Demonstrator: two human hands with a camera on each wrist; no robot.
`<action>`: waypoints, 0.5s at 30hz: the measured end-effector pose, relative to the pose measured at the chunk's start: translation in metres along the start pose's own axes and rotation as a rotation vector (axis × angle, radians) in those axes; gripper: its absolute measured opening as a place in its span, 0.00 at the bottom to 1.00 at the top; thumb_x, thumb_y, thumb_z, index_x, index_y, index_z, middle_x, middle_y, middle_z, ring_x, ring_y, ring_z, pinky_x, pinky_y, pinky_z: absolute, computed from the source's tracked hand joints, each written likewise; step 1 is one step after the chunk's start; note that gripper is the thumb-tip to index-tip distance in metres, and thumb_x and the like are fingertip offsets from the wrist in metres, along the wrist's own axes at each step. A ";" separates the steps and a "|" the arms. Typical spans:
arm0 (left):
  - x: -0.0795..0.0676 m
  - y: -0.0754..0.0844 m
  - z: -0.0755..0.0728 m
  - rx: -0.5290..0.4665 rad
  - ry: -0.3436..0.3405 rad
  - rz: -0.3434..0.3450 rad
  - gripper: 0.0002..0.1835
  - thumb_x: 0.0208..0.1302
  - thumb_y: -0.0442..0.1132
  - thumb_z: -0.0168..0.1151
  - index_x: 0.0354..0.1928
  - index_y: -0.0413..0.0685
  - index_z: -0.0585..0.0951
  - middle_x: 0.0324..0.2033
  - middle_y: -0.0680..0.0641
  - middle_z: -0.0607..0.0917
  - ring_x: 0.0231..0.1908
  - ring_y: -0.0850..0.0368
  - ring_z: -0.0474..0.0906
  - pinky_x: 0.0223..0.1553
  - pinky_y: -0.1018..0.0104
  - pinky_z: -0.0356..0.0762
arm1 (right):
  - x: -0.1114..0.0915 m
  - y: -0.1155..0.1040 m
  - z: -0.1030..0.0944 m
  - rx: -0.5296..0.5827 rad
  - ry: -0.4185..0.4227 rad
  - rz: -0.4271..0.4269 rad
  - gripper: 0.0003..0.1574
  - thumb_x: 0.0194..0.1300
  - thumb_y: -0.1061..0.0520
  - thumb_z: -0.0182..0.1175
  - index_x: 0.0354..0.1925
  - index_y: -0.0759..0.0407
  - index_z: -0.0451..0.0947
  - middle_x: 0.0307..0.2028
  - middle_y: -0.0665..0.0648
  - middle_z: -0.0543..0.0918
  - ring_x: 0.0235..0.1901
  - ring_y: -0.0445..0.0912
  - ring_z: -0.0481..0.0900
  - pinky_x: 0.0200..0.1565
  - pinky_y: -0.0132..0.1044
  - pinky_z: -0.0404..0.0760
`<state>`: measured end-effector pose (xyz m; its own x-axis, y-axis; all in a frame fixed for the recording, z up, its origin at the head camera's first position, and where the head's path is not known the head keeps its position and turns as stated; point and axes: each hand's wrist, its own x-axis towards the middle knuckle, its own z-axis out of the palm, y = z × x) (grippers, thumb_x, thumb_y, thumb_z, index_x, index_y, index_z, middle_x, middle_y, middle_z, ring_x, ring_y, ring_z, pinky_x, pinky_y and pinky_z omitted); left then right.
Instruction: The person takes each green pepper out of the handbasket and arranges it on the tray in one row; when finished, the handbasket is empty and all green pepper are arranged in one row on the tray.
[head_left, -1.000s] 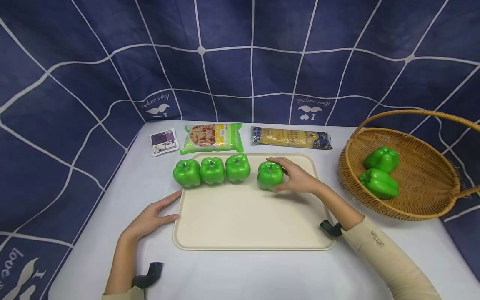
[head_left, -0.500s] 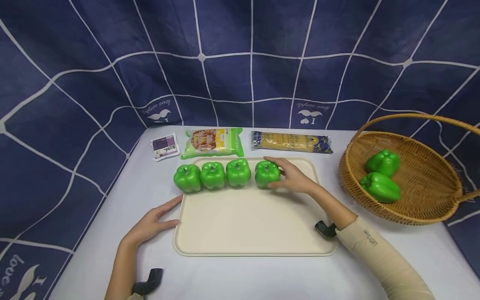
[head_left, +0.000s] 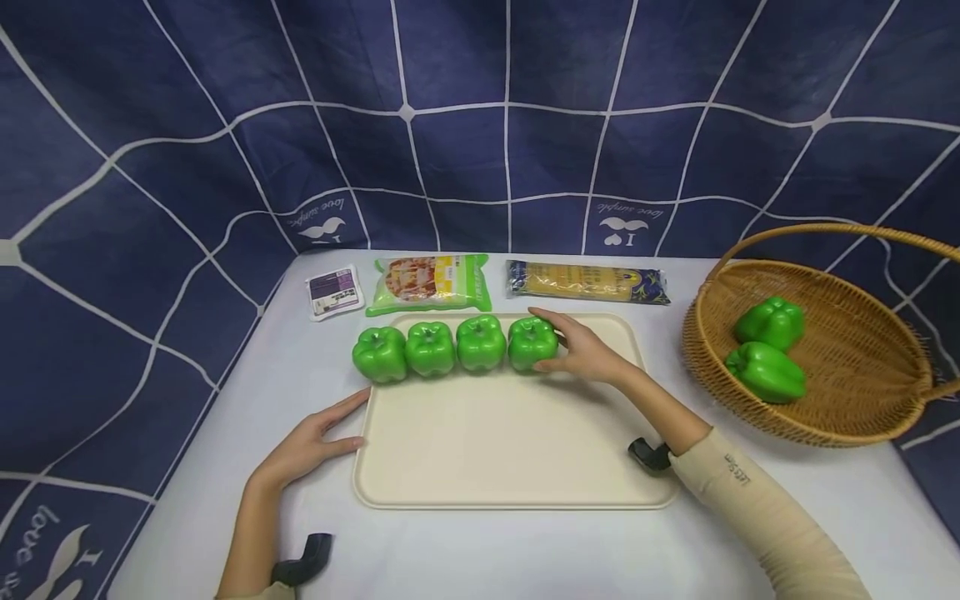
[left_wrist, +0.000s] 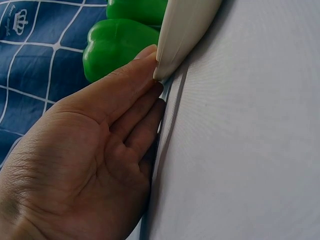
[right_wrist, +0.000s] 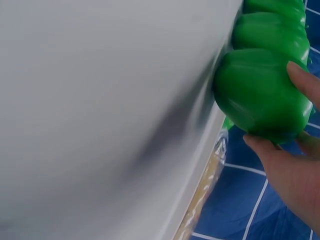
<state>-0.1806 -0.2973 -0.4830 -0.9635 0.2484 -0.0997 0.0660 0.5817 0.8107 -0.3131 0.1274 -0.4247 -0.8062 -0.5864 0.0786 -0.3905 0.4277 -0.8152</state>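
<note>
Along the back of a cream tray [head_left: 510,450] stands a row of green bell peppers, the leftmost pepper [head_left: 380,355] at the tray's left back corner. My right hand [head_left: 588,354] grips the rightmost pepper [head_left: 531,343], thumb at its front and fingers behind. That pepper sits close beside its neighbour [head_left: 481,342]; in the right wrist view the held pepper [right_wrist: 260,92] looks nearly touching the one beyond. My left hand [head_left: 311,446] rests at the tray's left edge, fingers extended; in the left wrist view the thumb [left_wrist: 112,87] touches the tray rim [left_wrist: 182,35].
A wicker basket [head_left: 862,358] with a tall handle holds two green peppers [head_left: 767,371] at the right. Behind the tray lie a white-and-purple pack [head_left: 334,292], a green food bag [head_left: 431,283] and a pasta packet [head_left: 588,282]. A blue checked cloth [head_left: 555,150] hangs behind.
My right hand has moved the rightmost pepper slightly left, narrowing its gap to the row. The left hand stays at the tray edge. The whole view has shifted a little.
</note>
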 end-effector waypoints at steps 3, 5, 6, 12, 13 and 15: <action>0.000 0.001 0.001 -0.007 0.006 -0.001 0.39 0.52 0.52 0.67 0.67 0.58 0.64 0.66 0.49 0.62 0.67 0.45 0.53 0.64 0.41 0.50 | 0.000 0.000 0.001 0.000 -0.005 0.011 0.56 0.48 0.62 0.71 0.70 0.57 0.52 0.67 0.62 0.56 0.65 0.56 0.56 0.62 0.48 0.61; -0.001 0.001 0.001 -0.006 0.008 -0.002 0.40 0.52 0.52 0.67 0.67 0.57 0.64 0.66 0.49 0.63 0.67 0.45 0.53 0.64 0.42 0.50 | 0.000 0.001 0.001 -0.006 -0.010 0.012 0.56 0.48 0.61 0.71 0.70 0.56 0.52 0.67 0.62 0.56 0.65 0.56 0.56 0.62 0.49 0.61; -0.001 0.001 0.001 -0.006 0.008 0.000 0.40 0.52 0.52 0.67 0.67 0.57 0.64 0.66 0.49 0.63 0.67 0.45 0.53 0.64 0.42 0.50 | 0.000 0.001 0.002 -0.011 -0.010 0.016 0.56 0.48 0.61 0.71 0.70 0.55 0.52 0.67 0.62 0.56 0.65 0.56 0.56 0.62 0.49 0.61; -0.001 0.002 0.002 -0.009 0.013 -0.009 0.40 0.51 0.52 0.67 0.67 0.59 0.64 0.66 0.50 0.63 0.67 0.45 0.53 0.64 0.41 0.50 | -0.002 0.002 0.001 -0.088 -0.002 -0.003 0.60 0.48 0.55 0.72 0.71 0.50 0.49 0.68 0.60 0.56 0.65 0.56 0.57 0.63 0.53 0.60; 0.000 0.003 0.002 -0.008 0.013 -0.012 0.40 0.51 0.52 0.67 0.67 0.59 0.64 0.66 0.50 0.63 0.67 0.45 0.53 0.63 0.41 0.50 | -0.002 0.002 0.001 -0.102 -0.001 -0.004 0.61 0.48 0.53 0.72 0.71 0.49 0.48 0.68 0.60 0.56 0.65 0.56 0.57 0.63 0.54 0.60; -0.001 0.003 0.001 0.001 0.013 -0.017 0.40 0.51 0.53 0.67 0.67 0.59 0.64 0.66 0.50 0.63 0.67 0.45 0.53 0.63 0.41 0.50 | -0.003 0.001 0.000 -0.119 -0.004 -0.008 0.62 0.47 0.51 0.72 0.72 0.47 0.46 0.69 0.59 0.55 0.65 0.57 0.56 0.63 0.55 0.58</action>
<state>-0.1794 -0.2948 -0.4813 -0.9677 0.2285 -0.1065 0.0496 0.5869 0.8081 -0.3110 0.1300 -0.4262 -0.8013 -0.5926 0.0828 -0.4472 0.5011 -0.7409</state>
